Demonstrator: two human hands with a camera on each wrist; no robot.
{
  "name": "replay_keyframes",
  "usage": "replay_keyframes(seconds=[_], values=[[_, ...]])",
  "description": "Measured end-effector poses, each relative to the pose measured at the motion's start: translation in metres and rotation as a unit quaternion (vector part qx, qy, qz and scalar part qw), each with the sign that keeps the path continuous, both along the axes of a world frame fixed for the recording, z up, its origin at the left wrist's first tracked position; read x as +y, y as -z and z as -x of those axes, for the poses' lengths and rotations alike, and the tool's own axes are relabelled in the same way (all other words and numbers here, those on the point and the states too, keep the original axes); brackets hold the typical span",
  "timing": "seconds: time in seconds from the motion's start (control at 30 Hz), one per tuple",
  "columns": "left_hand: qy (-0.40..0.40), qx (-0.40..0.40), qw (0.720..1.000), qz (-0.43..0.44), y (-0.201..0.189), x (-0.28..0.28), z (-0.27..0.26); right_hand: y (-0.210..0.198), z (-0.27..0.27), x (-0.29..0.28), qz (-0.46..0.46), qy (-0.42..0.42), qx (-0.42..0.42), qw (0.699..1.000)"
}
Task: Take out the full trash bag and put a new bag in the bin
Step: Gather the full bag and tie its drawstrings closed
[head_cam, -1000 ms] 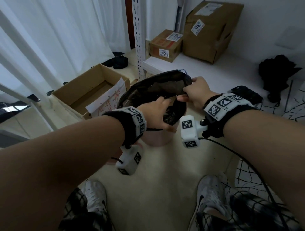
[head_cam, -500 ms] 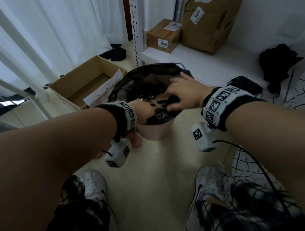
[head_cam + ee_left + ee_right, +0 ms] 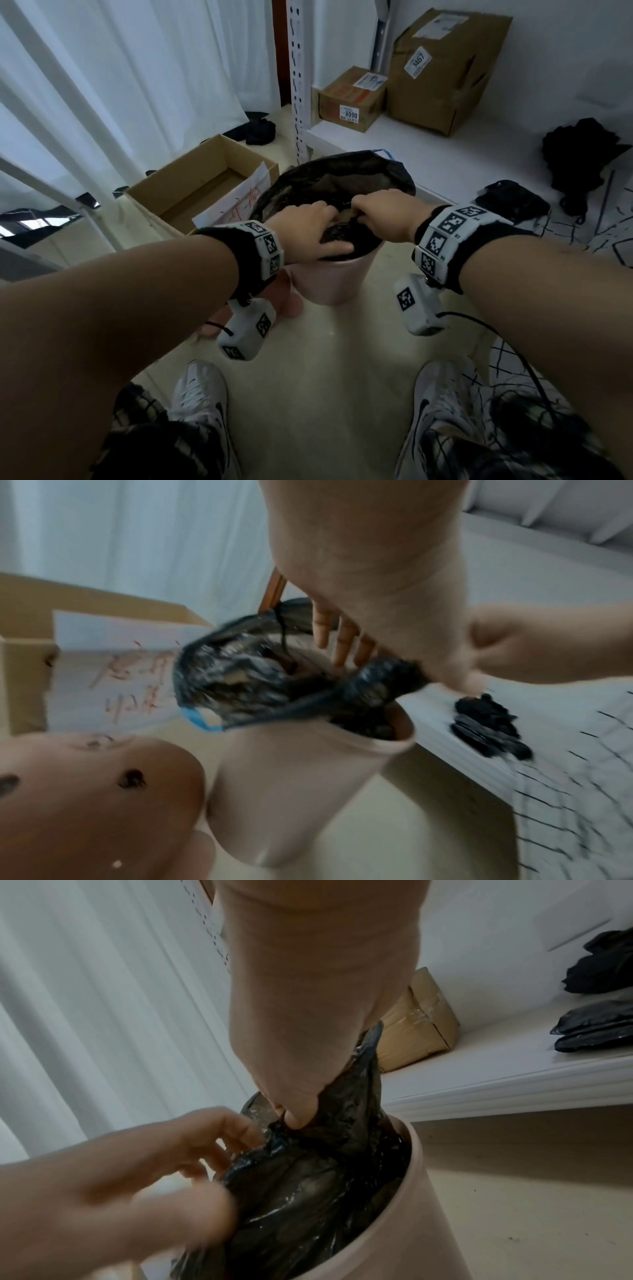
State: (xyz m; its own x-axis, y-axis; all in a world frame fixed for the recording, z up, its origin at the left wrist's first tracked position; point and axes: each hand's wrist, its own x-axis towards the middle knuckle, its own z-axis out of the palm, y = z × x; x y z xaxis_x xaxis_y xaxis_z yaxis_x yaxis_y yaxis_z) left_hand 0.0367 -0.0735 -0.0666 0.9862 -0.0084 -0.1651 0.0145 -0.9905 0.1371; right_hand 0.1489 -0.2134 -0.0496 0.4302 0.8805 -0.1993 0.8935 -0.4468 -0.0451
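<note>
A pale pink bin [image 3: 329,284] stands on the floor with a black trash bag [image 3: 335,174] in it, its far edge standing above the rim. My left hand [image 3: 308,229] lies over the bag's near side, thumb along the rim, fingers reaching into the mouth [image 3: 342,647], gripping a fold of film. My right hand [image 3: 376,212] pinches the bag film between thumb and fingers [image 3: 298,1118] just right of the left hand. In the left wrist view the bag [image 3: 260,677] shows a blue drawstring end. The bag's contents are mostly hidden.
A folded pack of black bags [image 3: 510,202] and a black cloth [image 3: 582,154] lie on the low white shelf [image 3: 411,144], with two taped boxes [image 3: 349,99]. An open carton [image 3: 205,181] sits left of the bin, a pink rounded object [image 3: 95,804] beside it. My shoes stand close behind.
My right hand left the bag's far right edge and came down to the middle of the mouth. Both hands now meet there, and the bag's near side is bunched lower.
</note>
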Motion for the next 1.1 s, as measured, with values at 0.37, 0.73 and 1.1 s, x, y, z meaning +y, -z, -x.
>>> replay_keyframes(seconds=[0.37, 0.73, 1.1], values=[[0.009, -0.101, 0.993, 0.061, -0.024, 0.001, -0.014, -0.001, -0.005, -0.003, -0.033, -0.015, -0.011, 0.999], [-0.135, -0.099, 0.985, -0.03, -0.034, 0.047, 0.001, -0.013, -0.009, -0.012, 0.021, 0.03, 0.041, 0.998], [-0.314, -0.186, 0.921, 0.134, -0.031, 0.055, -0.005, -0.008, -0.009, 0.016, -0.133, 0.19, -0.108, 0.967]])
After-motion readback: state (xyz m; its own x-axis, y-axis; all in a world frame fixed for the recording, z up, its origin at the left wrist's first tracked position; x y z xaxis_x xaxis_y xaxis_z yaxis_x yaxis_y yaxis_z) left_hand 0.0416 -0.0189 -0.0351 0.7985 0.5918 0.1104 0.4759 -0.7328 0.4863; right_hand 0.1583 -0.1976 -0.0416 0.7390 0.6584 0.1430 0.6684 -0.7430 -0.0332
